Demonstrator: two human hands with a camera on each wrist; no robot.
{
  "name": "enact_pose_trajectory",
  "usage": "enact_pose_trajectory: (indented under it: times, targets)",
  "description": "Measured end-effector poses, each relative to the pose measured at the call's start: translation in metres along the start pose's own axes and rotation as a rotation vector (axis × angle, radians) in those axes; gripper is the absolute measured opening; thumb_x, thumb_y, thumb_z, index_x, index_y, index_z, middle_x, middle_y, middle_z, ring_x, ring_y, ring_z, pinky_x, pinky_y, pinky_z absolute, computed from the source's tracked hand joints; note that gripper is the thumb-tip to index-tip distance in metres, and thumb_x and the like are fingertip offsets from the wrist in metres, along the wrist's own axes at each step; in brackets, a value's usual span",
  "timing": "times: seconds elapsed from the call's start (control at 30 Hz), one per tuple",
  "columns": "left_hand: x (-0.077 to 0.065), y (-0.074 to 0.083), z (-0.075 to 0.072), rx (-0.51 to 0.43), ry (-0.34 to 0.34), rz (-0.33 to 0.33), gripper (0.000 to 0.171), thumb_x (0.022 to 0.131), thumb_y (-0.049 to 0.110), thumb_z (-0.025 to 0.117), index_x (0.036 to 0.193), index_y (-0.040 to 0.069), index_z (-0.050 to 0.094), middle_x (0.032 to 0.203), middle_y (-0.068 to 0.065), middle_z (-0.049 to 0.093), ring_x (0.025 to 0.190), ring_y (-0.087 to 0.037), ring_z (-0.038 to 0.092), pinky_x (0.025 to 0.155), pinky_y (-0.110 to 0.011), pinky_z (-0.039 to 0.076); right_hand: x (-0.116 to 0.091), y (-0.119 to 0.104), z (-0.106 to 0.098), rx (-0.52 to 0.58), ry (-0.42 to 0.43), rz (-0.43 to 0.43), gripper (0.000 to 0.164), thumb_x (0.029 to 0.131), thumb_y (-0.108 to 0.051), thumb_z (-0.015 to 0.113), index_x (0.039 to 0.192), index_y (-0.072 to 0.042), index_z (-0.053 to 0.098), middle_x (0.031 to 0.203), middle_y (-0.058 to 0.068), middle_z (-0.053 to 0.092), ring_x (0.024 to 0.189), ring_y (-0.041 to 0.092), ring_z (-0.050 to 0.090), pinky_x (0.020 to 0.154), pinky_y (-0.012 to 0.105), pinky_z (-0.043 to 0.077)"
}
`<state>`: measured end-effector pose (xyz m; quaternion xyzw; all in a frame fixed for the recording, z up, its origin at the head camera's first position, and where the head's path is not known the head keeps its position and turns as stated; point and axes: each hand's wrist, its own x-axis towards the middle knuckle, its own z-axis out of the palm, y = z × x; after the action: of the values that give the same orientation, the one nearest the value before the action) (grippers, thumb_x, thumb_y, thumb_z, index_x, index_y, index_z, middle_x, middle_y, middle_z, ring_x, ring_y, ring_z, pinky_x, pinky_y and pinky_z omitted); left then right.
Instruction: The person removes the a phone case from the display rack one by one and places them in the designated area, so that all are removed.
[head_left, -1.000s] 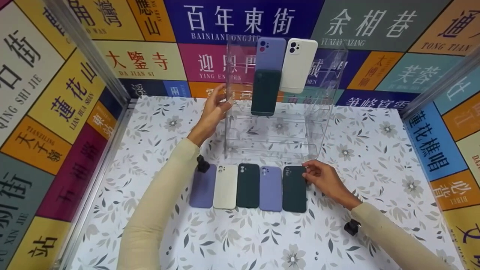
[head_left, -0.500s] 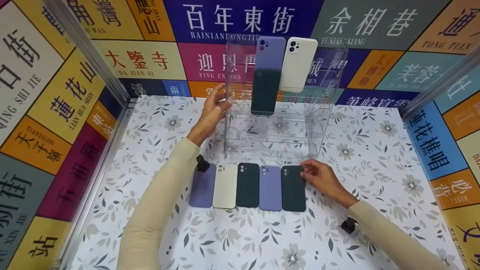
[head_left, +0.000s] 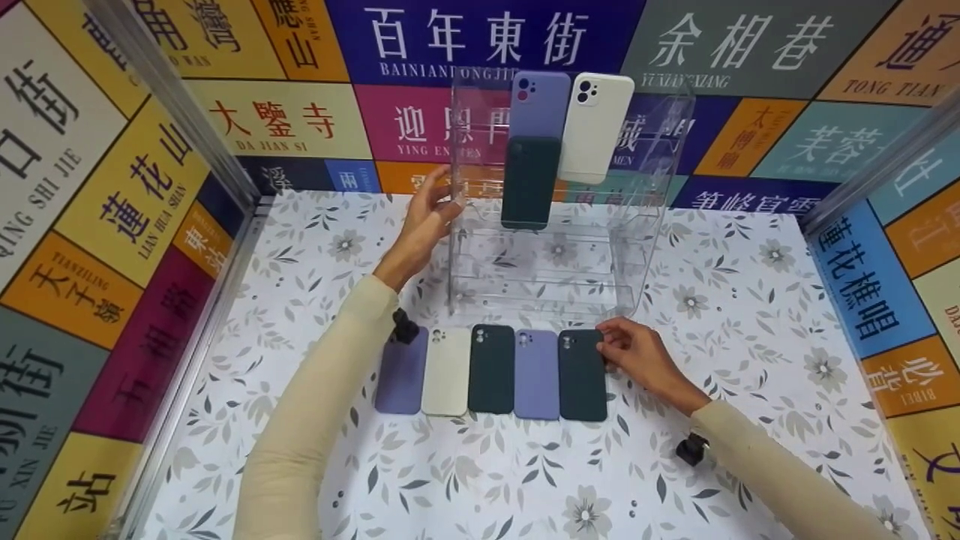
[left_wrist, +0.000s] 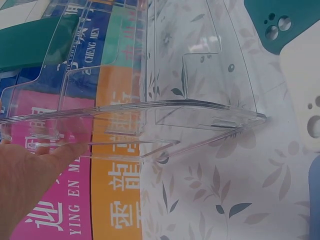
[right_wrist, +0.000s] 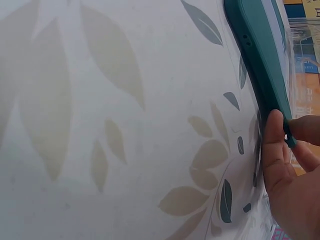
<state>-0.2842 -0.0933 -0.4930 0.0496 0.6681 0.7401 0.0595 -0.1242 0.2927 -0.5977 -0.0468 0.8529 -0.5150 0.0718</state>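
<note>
A clear plastic display rack (head_left: 551,296) stands at the back of the table. My left hand (head_left: 424,225) holds its left side panel by the edge; in the left wrist view my left hand (left_wrist: 30,175) is partly cut off by the frame. Below the rack, several phone cases lie flat in a row: purple (head_left: 401,379), cream (head_left: 445,375), dark green (head_left: 492,371), lilac (head_left: 537,379) and dark green (head_left: 583,379). My right hand (head_left: 641,356) pinches the rightmost dark green case at its upper right corner. In the right wrist view, thumb and fingers meet at that case's end (right_wrist: 265,75).
The rack's upper tiers carry a lilac case (head_left: 540,105), a white case (head_left: 598,135) and a dark green case (head_left: 531,184) overlapping the lilac one. Sign-printed panels (head_left: 292,116) wall in the back and sides. A flower-patterned cloth (head_left: 585,487) covers the table.
My right hand has shifted slightly left with the rightmost dark green case, and the row has slid slightly left, its cases close side by side. My left hand has stayed on the rack.
</note>
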Motion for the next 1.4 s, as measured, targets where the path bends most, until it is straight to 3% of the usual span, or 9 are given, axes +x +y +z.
enact_pose_trajectory:
  times: [0.37, 0.6, 0.7, 0.9, 1.2, 1.4]
  targets:
    - [0.000, 0.001, 0.001, -0.006, 0.006, 0.006, 0.066, 0.106, 0.007, 0.062, 0.168, 0.015, 0.040, 0.160, -0.024, 0.053, 0.132, -0.035, 0.061, 0.115, -0.063, 0.049, 0.000, -0.002, 0.002, 0.034, -0.048, 0.018, 0.031, 0.101, 0.002, 0.075, 0.131, 0.008, 0.072, 0.102, 0.021, 0.073, 0.071, 0.018, 0.072, 0.062, 0.027, 0.061]
    - [0.000, 0.001, 0.002, 0.004, 0.009, -0.005, 0.065, 0.106, 0.008, 0.062, 0.167, 0.017, 0.042, 0.159, -0.019, 0.055, 0.134, -0.035, 0.061, 0.117, -0.065, 0.047, 0.003, -0.005, -0.008, 0.010, -0.048, -0.030, 0.028, 0.101, 0.000, 0.076, 0.127, 0.010, 0.075, 0.097, 0.024, 0.077, 0.070, 0.026, 0.075, 0.062, 0.027, 0.060]
    - [0.000, 0.001, 0.002, 0.007, 0.011, -0.005, 0.065, 0.106, 0.009, 0.063, 0.167, 0.018, 0.042, 0.159, -0.018, 0.055, 0.134, -0.036, 0.061, 0.117, -0.066, 0.046, 0.006, -0.015, -0.016, -0.005, -0.036, -0.049, 0.025, 0.102, -0.003, 0.076, 0.124, 0.008, 0.076, 0.093, 0.024, 0.076, 0.067, 0.032, 0.074, 0.059, 0.028, 0.058]
    - [-0.001, 0.001, 0.001, 0.024, 0.011, -0.013, 0.065, 0.106, 0.012, 0.064, 0.167, 0.020, 0.042, 0.163, -0.021, 0.051, 0.137, -0.035, 0.059, 0.118, -0.066, 0.046, 0.011, -0.041, -0.033, -0.060, -0.015, -0.098, 0.023, 0.103, -0.007, 0.077, 0.123, 0.006, 0.077, 0.097, 0.023, 0.077, 0.072, 0.027, 0.076, 0.062, 0.031, 0.061]
    - [0.000, 0.000, 0.002, 0.006, 0.016, -0.001, 0.068, 0.104, 0.009, 0.063, 0.168, 0.018, 0.042, 0.163, -0.022, 0.051, 0.140, -0.041, 0.057, 0.117, -0.067, 0.046, 0.021, -0.069, -0.055, -0.125, 0.091, -0.180, 0.019, 0.104, -0.001, 0.074, 0.121, 0.005, 0.078, 0.102, 0.025, 0.079, 0.076, 0.034, 0.076, 0.067, 0.019, 0.059]
    - [-0.001, 0.001, 0.002, 0.015, 0.016, 0.010, 0.067, 0.105, 0.008, 0.062, 0.168, 0.018, 0.042, 0.162, -0.023, 0.052, 0.136, -0.037, 0.060, 0.116, -0.066, 0.047, 0.029, -0.080, -0.068, -0.098, 0.109, -0.216, 0.019, 0.104, -0.009, 0.077, 0.121, -0.001, 0.081, 0.106, 0.018, 0.081, 0.077, 0.023, 0.077, 0.068, 0.020, 0.061]
